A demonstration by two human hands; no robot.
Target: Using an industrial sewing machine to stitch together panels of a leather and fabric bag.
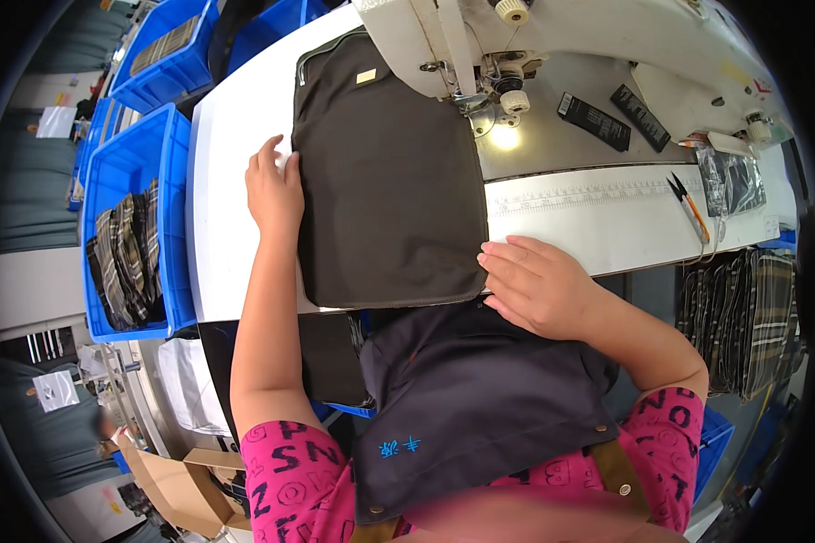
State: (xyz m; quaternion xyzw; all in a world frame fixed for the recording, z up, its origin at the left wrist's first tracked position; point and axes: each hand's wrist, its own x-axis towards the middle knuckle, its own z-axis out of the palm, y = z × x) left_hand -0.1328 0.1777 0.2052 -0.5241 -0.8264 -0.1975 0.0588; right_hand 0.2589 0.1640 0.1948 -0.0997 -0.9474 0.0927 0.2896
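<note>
A dark brown fabric panel point(385, 190) with rounded corners lies flat on the white sewing table point(235, 181), its upper right part beside the sewing machine's presser foot point(473, 104). A small pale yellow tag point(366, 77) is on its far end. My left hand point(276, 190) rests at the panel's left edge, fingers apart and thumb touching the edge. My right hand point(539, 285) lies at the near right corner, fingers stretched out with their tips on the edge. Whether either thumb reaches under the fabric is hidden.
Black-and-orange thread snips point(690, 208), two black labels point(593, 122) and a clear plastic bag point(732, 184) lie at the right. A blue bin point(174, 217) of plaid pieces stands at the left. Plaid panels point(738, 312) hang at the right. Dark pieces point(330, 357) sit below the table edge.
</note>
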